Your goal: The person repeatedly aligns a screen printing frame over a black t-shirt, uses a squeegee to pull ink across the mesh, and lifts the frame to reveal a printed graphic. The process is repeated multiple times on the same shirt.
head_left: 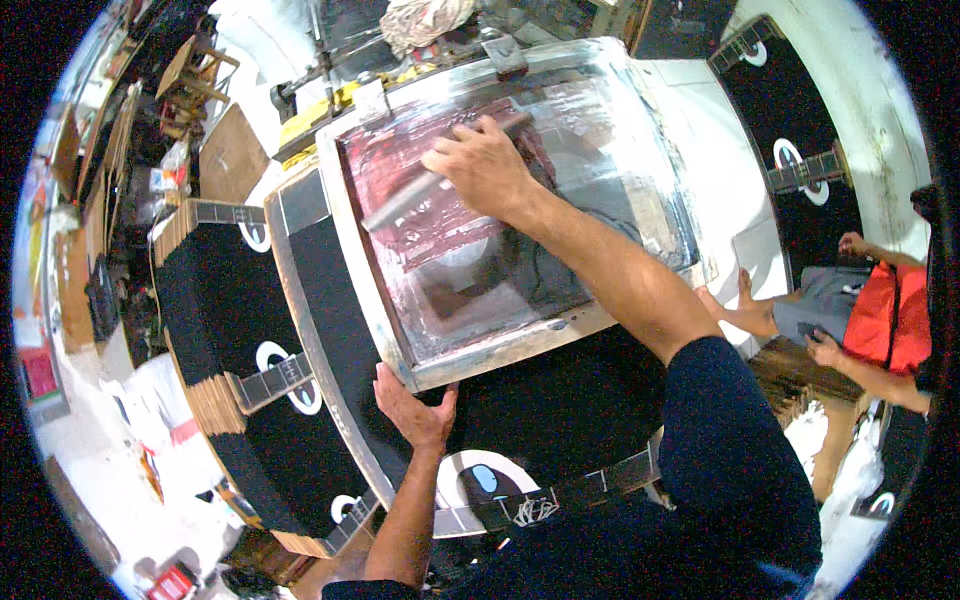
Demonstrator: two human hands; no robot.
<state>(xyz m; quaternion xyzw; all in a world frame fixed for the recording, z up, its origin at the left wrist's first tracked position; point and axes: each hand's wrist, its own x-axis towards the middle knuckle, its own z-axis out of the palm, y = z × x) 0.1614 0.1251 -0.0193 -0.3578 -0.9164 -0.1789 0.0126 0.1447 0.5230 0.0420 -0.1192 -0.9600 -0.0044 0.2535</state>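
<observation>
Both hands (pixel 455 290): squeegee (pixel 425 190), screen frame (pixel 400 350).

Worn, paint-smeared wooden screen frame (pixel 500 355), glossy wet red ink (pixel 420 190), matt black cloth (pixel 340 340) beneath.

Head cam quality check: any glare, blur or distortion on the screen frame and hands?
Head view: strong fisheye bend on the screen frame edges; whitish glare on its mesh upper right; right hand and squeegee slightly soft; left hand sharp; rim black.

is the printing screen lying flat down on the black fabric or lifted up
Down flat, it seems. The screen frame lies on the black fabric; the left hand presses its near edge while the right hand holds the squeegee on the mesh.
</observation>
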